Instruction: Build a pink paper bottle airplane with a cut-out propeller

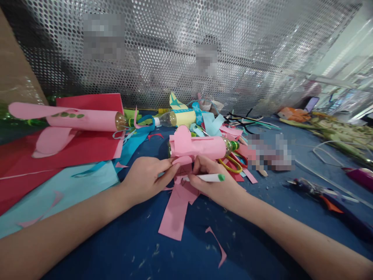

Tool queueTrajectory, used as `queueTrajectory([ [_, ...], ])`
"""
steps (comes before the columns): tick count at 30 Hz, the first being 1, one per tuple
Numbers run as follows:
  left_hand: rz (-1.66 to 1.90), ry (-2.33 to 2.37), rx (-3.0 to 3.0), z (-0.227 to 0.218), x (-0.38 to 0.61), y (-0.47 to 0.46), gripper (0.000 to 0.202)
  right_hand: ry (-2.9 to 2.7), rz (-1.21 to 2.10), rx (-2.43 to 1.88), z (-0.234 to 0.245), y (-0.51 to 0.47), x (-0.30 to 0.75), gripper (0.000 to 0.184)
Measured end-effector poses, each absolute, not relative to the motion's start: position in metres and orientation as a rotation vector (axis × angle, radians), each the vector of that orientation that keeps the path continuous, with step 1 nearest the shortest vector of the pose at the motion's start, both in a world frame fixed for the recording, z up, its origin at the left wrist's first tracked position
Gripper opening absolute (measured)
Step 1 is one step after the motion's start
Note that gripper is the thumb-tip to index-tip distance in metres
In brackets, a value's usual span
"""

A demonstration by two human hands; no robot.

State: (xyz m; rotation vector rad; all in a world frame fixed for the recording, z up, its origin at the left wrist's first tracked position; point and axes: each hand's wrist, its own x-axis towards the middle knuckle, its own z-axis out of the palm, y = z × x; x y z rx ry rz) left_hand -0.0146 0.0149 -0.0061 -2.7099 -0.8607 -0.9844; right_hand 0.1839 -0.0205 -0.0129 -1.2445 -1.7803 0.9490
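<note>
My right hand [214, 179] is closed around a white marker [210, 178] with a green end, its tip end near a pink paper piece. My left hand [151, 177] pinches the edge of a rounded pink paper piece [183, 160] between thumb and fingers. Just beyond both hands lies a plastic bottle wrapped in pink paper [208, 147], with a green cap end to the right and a rounded pink flap on it. Below the hands, a pink paper strip [174, 214] rests on the blue table. Whether the marker tip touches paper is hard to make out.
Another pink-wrapped bottle [96, 119] lies at left on red paper [32, 155], near light blue paper [87, 182]. A yellow-wrapped bottle [183, 118] sits behind. Yellow-handled scissors [233, 165], paper scraps and a dark blue tool [329, 202] lie to the right. A perforated metal panel [163, 50] stands behind.
</note>
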Motion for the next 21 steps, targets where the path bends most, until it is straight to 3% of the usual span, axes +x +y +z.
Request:
queueTrajectory([
  [14,-0.983,-0.874,-2.689,-0.004,-0.015,0.014,0.049,-1.654,1.103,-1.107,-0.010,-0.019,0.182,0.018],
  [21,-0.986,-0.932,-2.755,-0.005,-0.015,0.014,0.049,-1.582,0.995,-1.179,0.001,-0.029,0.199,0.016],
])
